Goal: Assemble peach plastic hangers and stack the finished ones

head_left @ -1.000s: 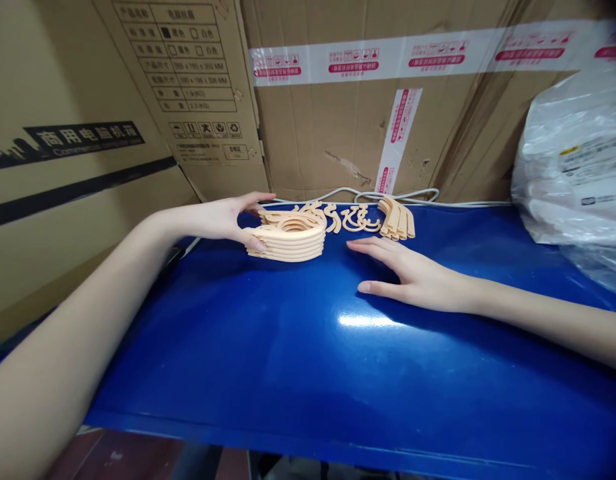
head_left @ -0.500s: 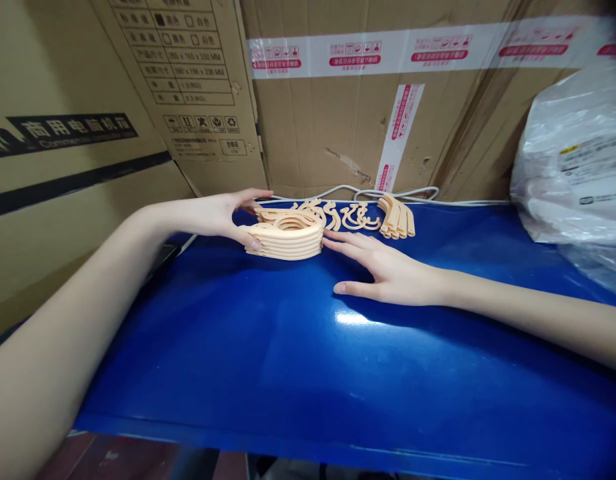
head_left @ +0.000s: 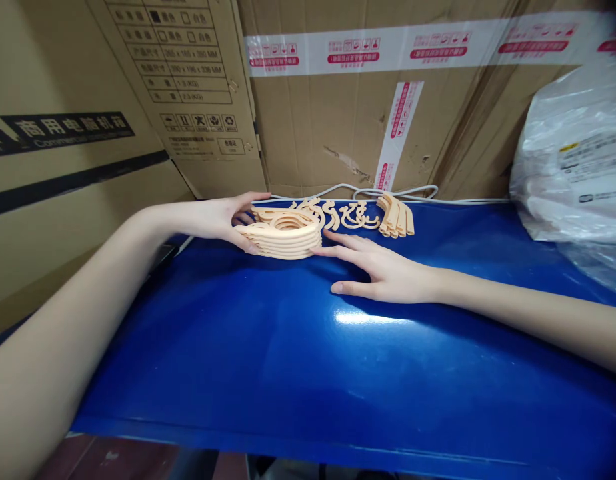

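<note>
A stack of beige curved plastic pieces (head_left: pixel 288 241), with a round opening showing on top, lies on the blue table. My left hand (head_left: pixel 225 217) grips its left end, thumb along the front and the other fingers behind, partly hidden. At the stack's right end, my right hand (head_left: pixel 383 267) lies palm down with its fingers spread; one fingertip appears to touch the stack. Behind are loose beige hook-shaped pieces (head_left: pixel 355 217). To their right sits a bundle of beige curved arm-like pieces (head_left: pixel 397 217).
Cardboard boxes (head_left: pixel 318 127) stand along the back and left of the blue table (head_left: pixel 288 360). A white cable (head_left: pixel 413 193) runs along the back edge. Clear plastic wrapping (head_left: pixel 573 160) lies at the right. A dark flat object (head_left: pixel 163 257) is partly hidden beneath my left forearm.
The stack and my left hand have shifted slightly to the left. A finger of my right hand now overlaps the stack's front right corner.
</note>
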A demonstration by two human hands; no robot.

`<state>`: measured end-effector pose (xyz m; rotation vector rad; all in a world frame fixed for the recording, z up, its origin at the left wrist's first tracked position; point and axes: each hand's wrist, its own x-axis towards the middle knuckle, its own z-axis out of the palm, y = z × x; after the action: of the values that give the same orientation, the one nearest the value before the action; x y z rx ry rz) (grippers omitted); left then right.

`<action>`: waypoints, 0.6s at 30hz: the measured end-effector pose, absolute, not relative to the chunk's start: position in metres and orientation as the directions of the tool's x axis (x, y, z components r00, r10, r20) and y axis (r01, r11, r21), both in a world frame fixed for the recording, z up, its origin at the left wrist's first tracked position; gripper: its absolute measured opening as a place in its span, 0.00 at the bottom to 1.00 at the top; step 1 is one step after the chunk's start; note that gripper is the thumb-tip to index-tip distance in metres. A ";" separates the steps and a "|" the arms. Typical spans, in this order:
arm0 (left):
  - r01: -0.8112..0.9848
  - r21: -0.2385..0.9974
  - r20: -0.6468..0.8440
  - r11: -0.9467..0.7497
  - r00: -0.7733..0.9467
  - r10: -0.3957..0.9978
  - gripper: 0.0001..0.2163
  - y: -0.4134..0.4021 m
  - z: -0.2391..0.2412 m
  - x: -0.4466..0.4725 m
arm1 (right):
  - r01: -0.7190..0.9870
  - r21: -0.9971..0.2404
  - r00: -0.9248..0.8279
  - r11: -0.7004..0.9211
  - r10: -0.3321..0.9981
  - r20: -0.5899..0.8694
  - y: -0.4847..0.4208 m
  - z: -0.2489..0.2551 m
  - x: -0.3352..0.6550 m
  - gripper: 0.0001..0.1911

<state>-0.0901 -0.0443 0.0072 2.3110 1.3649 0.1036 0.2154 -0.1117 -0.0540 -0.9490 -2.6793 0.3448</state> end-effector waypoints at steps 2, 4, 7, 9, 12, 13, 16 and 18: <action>0.812 0.407 -0.149 -0.418 0.510 0.847 0.51 -0.045 0.007 -0.089 | 0.572 -0.305 -0.752 0.761 0.635 0.175 -0.111 -0.055 0.216 0.33; 0.811 0.402 -0.146 -0.424 0.514 0.845 0.51 -0.046 0.007 -0.088 | 0.569 -0.296 -0.758 0.767 0.629 0.172 -0.111 -0.055 0.216 0.32; 0.808 0.411 -0.158 -0.423 0.520 0.839 0.52 -0.047 0.007 -0.086 | 0.565 -0.291 -0.762 0.772 0.624 0.175 -0.110 -0.056 0.216 0.32; 0.804 0.409 -0.154 -0.432 0.527 0.835 0.53 -0.047 0.007 -0.086 | 0.563 -0.294 -0.761 0.773 0.623 0.181 -0.110 -0.056 0.216 0.32; 0.796 0.402 -0.157 -0.452 0.547 0.823 0.52 -0.046 0.005 -0.085 | 0.566 -0.286 -0.761 0.773 0.624 0.178 -0.110 -0.056 0.216 0.32; 0.792 0.406 -0.160 -0.456 0.553 0.818 0.52 -0.046 0.005 -0.085 | 0.568 -0.283 -0.762 0.773 0.624 0.175 -0.110 -0.056 0.215 0.32; 0.787 0.416 -0.168 -0.456 0.559 0.812 0.52 -0.047 0.006 -0.084 | 0.575 -0.276 -0.761 0.771 0.627 0.168 -0.110 -0.057 0.215 0.33; 0.792 0.417 -0.170 -0.446 0.550 0.818 0.52 -0.048 0.006 -0.083 | 0.579 -0.276 -0.758 0.767 0.631 0.165 -0.110 -0.057 0.215 0.33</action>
<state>-0.0831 -0.0477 0.0062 2.3387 1.3029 0.0771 0.2152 -0.1096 -0.0572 -0.9462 -2.7153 0.3045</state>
